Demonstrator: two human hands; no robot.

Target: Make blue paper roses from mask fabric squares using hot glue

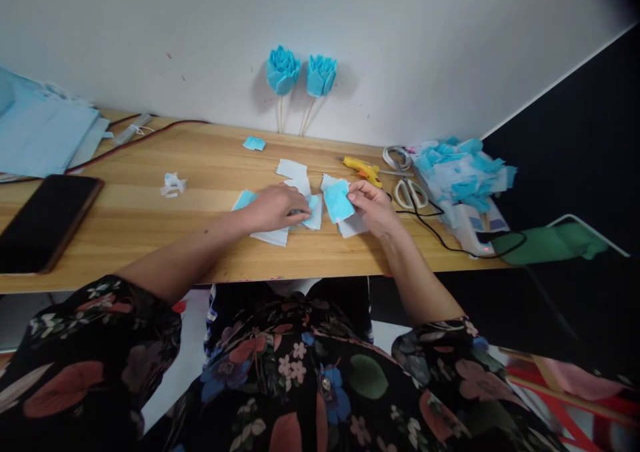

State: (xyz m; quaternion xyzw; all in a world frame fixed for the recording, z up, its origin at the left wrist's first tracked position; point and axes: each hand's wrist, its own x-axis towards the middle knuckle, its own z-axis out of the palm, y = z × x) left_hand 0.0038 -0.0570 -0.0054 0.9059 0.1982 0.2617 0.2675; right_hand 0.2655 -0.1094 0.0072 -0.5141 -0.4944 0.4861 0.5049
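Observation:
Between the thumb and fingers of my right hand (373, 207) is a small blue piece of non-woven fabric (339, 202), held up over white pieces on the table. My left hand (280, 207) is closed, palm down, low over the spread of cut pieces; thumb and fingertips meet at the edge of another light blue fabric piece (314, 211). Partly under that hand lie a blue piece (245, 199) and a white piece (273, 237). Further white pieces (292, 169) lie just behind it.
Two blue fabric flowers (283, 71) on sticks lean at the wall. A yellow glue gun (363, 169), scissors (411, 193) and a heap of blue and white scraps (463, 169) are at right. Face masks (43, 129) and a phone (47, 222) lie left. A black cable (440, 237) crosses the right side.

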